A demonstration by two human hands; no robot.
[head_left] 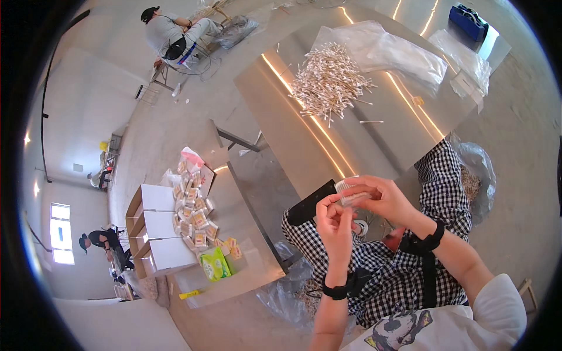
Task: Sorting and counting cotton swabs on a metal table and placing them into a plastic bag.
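A small white bundle of cotton swabs (346, 188) is held up over my lap, near the front edge of the metal table (275, 134). My right hand (386, 202) closes round it from the right, with thumb and fingers on its sides. Curled just below it, my left hand (335, 228) has its fingertips against the bundle's lower side; exactly how they grip is partly hidden. A heap of loose cotton swabs (331, 85) lies on the table, with a few single swabs scattered about it.
Clear plastic bags (386, 52) lie behind the heap. On a lower table to the left are small swab packs (199, 219), white boxes (170, 225), a green packet (215, 264) and a yellow marker (190, 294). A plastic bag (483, 181) stands by my leg. Other people sit farther off.
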